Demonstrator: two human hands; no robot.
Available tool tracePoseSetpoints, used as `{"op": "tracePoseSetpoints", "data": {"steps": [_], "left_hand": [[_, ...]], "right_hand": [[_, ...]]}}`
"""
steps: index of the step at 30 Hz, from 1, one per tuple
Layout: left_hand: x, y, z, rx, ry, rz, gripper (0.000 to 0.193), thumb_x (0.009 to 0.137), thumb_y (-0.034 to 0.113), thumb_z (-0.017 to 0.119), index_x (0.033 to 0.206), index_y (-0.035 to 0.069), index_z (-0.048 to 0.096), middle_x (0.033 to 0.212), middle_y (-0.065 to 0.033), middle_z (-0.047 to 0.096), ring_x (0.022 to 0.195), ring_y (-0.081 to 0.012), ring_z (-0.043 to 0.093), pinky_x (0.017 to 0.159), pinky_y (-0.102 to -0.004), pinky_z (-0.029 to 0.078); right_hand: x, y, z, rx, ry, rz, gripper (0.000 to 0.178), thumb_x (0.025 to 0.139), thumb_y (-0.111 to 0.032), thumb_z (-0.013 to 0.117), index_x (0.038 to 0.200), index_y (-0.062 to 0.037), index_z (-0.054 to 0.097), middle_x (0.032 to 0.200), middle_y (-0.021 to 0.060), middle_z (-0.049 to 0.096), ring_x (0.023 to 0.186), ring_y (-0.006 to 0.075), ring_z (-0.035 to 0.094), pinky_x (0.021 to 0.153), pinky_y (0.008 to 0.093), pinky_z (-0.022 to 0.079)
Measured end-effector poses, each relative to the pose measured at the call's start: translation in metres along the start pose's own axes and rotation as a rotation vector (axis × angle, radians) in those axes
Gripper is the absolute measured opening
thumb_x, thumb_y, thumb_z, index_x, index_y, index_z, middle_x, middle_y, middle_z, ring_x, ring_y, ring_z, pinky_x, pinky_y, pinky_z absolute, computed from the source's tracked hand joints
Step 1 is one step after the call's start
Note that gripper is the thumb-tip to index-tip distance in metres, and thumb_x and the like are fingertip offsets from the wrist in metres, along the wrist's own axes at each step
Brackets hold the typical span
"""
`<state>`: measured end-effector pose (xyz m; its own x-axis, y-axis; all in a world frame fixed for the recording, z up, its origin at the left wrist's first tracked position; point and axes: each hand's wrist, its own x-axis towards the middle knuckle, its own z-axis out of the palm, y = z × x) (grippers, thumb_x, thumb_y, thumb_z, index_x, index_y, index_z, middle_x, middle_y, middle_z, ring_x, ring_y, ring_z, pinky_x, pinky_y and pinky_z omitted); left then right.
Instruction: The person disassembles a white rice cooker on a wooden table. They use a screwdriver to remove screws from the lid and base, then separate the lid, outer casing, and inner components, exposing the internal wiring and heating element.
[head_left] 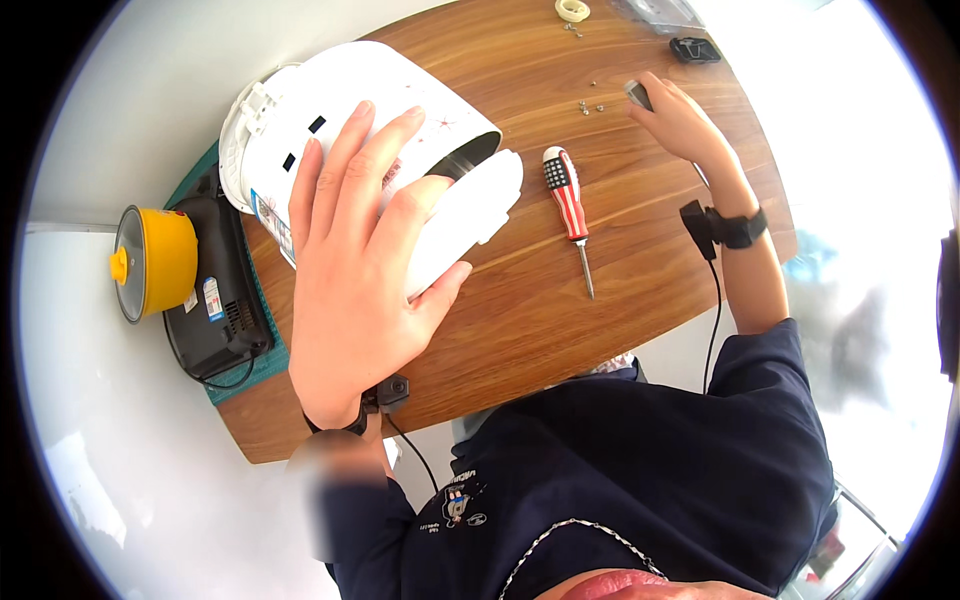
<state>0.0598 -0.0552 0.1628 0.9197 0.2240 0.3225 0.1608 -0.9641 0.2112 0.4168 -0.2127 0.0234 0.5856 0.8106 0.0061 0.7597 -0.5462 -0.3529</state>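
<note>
A white rice cooker (340, 110) lies tipped on its side on the wooden table (520, 320), its lid ajar toward the right. My left hand (355, 270) rests flat on the cooker's body, fingers spread, holding it steady. My right hand (685, 125) reaches to the far right of the table, fingers curled on a small grey object (638, 95). A few small screws (590, 106) lie just left of that hand. A screwdriver (568, 205) with a red, white and blue handle lies between the cooker and my right arm.
A black induction hob (215, 300) with a yellow lidded pot (155, 262) sits at the table's left edge on a teal mat. A tape roll (572, 10) and a black item (694, 49) lie at the far edge.
</note>
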Motion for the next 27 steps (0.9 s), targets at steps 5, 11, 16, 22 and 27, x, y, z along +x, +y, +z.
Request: {"op": "tracePoseSetpoints", "data": {"steps": [5, 11, 16, 22, 27], "left_hand": [[0.000, 0.001, 0.000, 0.006, 0.008, 0.004, 0.054, 0.063, 0.009, 0.085, 0.113, 0.010, 0.064, 0.151, -0.0108, 0.052, 0.147, -0.0379, 0.040, 0.122, -0.0565, 0.025], [-0.002, 0.001, -0.002, 0.004, 0.006, -0.001, 0.051, 0.065, 0.010, 0.083, 0.112, 0.009, 0.065, 0.153, -0.0103, 0.052, 0.148, -0.0371, 0.039, 0.123, -0.0553, 0.025], [-0.001, 0.002, -0.002, -0.004, 0.002, 0.000, 0.050, 0.065, 0.010, 0.083, 0.112, 0.008, 0.065, 0.153, -0.0100, 0.052, 0.148, -0.0371, 0.039, 0.123, -0.0551, 0.025], [-0.003, 0.000, -0.001, -0.007, 0.005, -0.007, 0.051, 0.064, 0.009, 0.084, 0.111, 0.008, 0.065, 0.153, -0.0094, 0.052, 0.148, -0.0368, 0.039, 0.123, -0.0552, 0.025], [-0.002, -0.002, 0.001, 0.024, -0.001, 0.020, 0.062, 0.060, 0.010, 0.090, 0.115, 0.011, 0.062, 0.151, -0.0105, 0.051, 0.147, -0.0376, 0.040, 0.122, -0.0564, 0.026]], "right_hand": [[0.021, 0.038, 0.025, -0.175, 0.124, 0.074, 0.044, 0.094, -0.040, 0.070, 0.120, -0.0041, 0.066, 0.108, 0.0223, 0.071, 0.105, 0.0405, 0.067, 0.090, 0.0496, 0.054], [0.027, 0.035, 0.029, -0.168, 0.155, 0.139, 0.053, 0.090, -0.051, 0.072, 0.118, -0.0060, 0.069, 0.107, 0.0183, 0.073, 0.105, 0.0376, 0.069, 0.088, 0.0483, 0.055], [0.022, 0.036, 0.032, -0.141, 0.175, 0.142, 0.057, 0.091, -0.056, 0.070, 0.122, -0.0080, 0.068, 0.107, 0.0164, 0.074, 0.107, 0.0352, 0.070, 0.088, 0.0471, 0.056], [0.010, 0.026, 0.022, -0.191, 0.190, 0.169, 0.070, 0.092, -0.069, 0.063, 0.131, -0.0100, 0.064, 0.118, 0.0192, 0.069, 0.111, 0.0364, 0.068, 0.091, 0.0476, 0.055], [0.008, 0.021, 0.013, -0.205, 0.185, 0.207, 0.074, 0.093, -0.072, 0.058, 0.133, -0.0103, 0.063, 0.124, 0.0209, 0.066, 0.118, 0.0368, 0.065, 0.094, 0.0479, 0.054]]}}
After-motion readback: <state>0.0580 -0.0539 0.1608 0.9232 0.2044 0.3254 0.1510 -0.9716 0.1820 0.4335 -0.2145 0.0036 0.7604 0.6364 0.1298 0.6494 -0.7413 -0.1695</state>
